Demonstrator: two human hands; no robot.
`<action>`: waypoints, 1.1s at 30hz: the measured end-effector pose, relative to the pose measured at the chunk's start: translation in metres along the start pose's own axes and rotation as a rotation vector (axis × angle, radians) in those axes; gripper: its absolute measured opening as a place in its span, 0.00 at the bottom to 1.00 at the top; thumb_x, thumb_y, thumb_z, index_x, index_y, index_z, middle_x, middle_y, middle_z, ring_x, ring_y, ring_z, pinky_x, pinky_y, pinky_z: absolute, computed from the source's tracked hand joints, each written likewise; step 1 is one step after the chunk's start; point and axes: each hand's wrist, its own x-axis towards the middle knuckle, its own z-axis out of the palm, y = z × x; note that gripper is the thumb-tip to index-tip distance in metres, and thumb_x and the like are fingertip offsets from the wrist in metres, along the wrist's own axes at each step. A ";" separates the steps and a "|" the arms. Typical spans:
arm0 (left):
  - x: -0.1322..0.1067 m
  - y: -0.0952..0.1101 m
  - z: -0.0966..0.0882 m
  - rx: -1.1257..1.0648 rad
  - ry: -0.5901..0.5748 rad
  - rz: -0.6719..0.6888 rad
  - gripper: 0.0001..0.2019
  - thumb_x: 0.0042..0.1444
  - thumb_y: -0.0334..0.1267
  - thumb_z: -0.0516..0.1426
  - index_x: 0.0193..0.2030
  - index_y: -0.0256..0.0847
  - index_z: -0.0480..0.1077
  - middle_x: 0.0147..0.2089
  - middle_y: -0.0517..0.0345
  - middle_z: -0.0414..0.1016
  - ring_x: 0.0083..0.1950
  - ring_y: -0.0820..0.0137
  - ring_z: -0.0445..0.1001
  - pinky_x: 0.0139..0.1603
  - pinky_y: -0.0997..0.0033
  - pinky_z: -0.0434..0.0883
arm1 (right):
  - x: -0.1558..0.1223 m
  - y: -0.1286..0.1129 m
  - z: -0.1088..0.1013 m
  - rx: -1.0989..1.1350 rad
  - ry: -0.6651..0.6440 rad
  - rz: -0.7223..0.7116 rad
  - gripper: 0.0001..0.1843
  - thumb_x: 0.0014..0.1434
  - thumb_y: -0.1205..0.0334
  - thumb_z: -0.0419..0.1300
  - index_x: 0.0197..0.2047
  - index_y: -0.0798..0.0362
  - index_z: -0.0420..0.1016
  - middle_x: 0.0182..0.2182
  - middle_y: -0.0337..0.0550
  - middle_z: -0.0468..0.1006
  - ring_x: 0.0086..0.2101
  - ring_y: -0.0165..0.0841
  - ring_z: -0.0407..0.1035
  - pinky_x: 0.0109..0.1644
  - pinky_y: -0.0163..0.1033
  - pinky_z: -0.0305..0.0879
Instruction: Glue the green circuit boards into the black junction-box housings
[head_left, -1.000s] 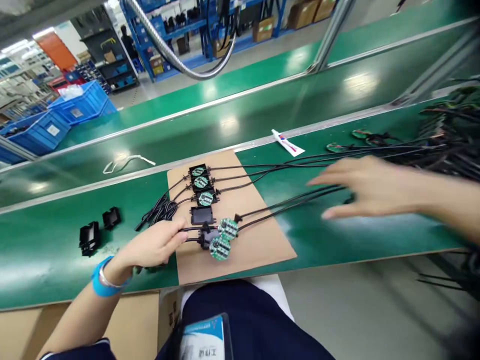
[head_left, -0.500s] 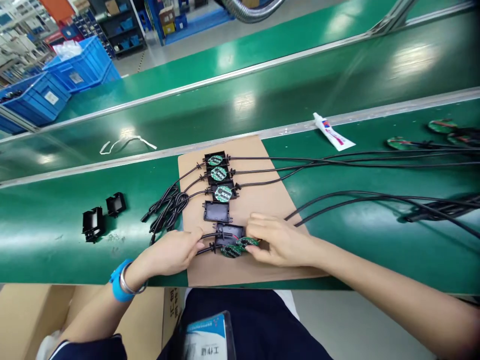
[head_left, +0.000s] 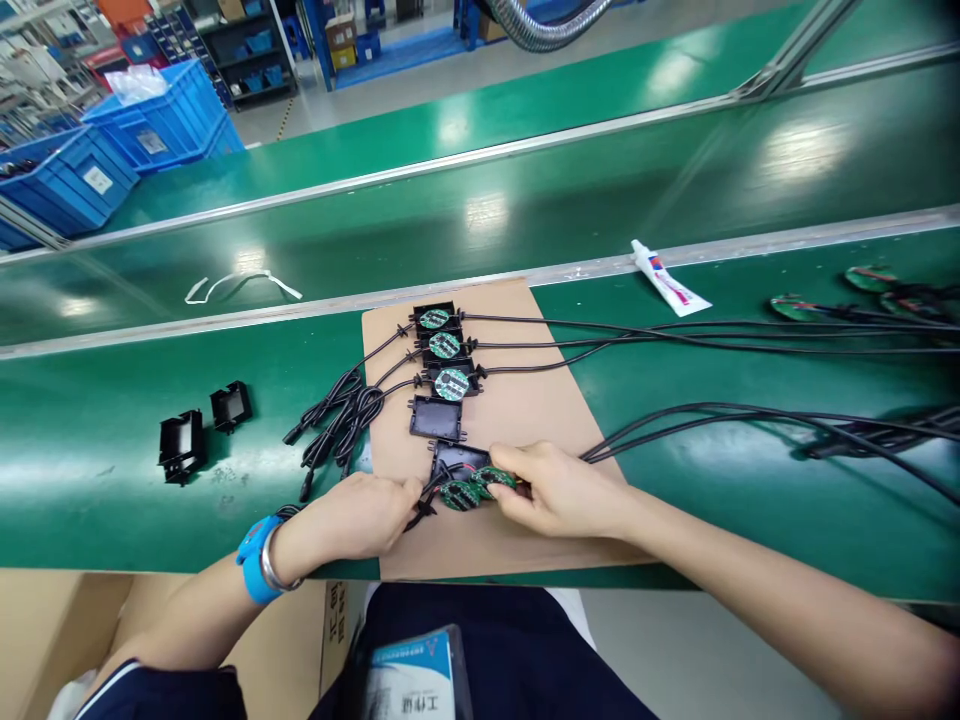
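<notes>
My right hand pinches a round green circuit board by its right edge. Beside it, a second green circuit board lies near the cardboard sheet. My left hand is closed on black cables just left of the boards. Behind the boards sits an open black plastic case, partly covered by them and the cables. Farther back is another black case with nothing in it. Beyond that, several cases in a row carry circuit boards, such as this one, with cables out both sides.
Two black housings lie on the green bench at left. A white tube lies at the back right. Long black cables run right toward more boards and a cable bundle. Blue crates stand at the far left.
My left hand has moved right, closer to the boards, bunching the cables beside them. My right hand still pinches its board, which has shifted slightly. The camera view has shifted a little.
</notes>
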 end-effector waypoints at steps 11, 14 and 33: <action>0.006 -0.011 0.007 -0.076 0.055 0.012 0.38 0.63 0.38 0.54 0.74 0.31 0.40 0.51 0.40 0.80 0.47 0.53 0.81 0.40 0.63 0.74 | 0.022 0.013 -0.012 0.135 -0.094 0.122 0.13 0.58 0.57 0.54 0.26 0.50 0.56 0.20 0.31 0.57 0.23 0.26 0.52 0.28 0.33 0.48; 0.007 -0.014 0.007 -0.087 0.057 0.042 0.39 0.62 0.37 0.53 0.75 0.31 0.40 0.52 0.39 0.79 0.48 0.53 0.81 0.40 0.63 0.73 | 0.015 0.005 -0.007 0.114 -0.022 0.080 0.14 0.57 0.60 0.54 0.26 0.50 0.52 0.19 0.30 0.54 0.21 0.25 0.50 0.27 0.33 0.47; -0.027 -0.041 -0.036 -0.392 0.453 -0.192 0.13 0.69 0.45 0.46 0.47 0.42 0.67 0.29 0.64 0.71 0.29 0.70 0.70 0.32 0.73 0.62 | 0.020 0.024 -0.036 0.374 -0.059 0.185 0.20 0.56 0.51 0.63 0.48 0.51 0.64 0.38 0.43 0.75 0.30 0.30 0.70 0.33 0.36 0.67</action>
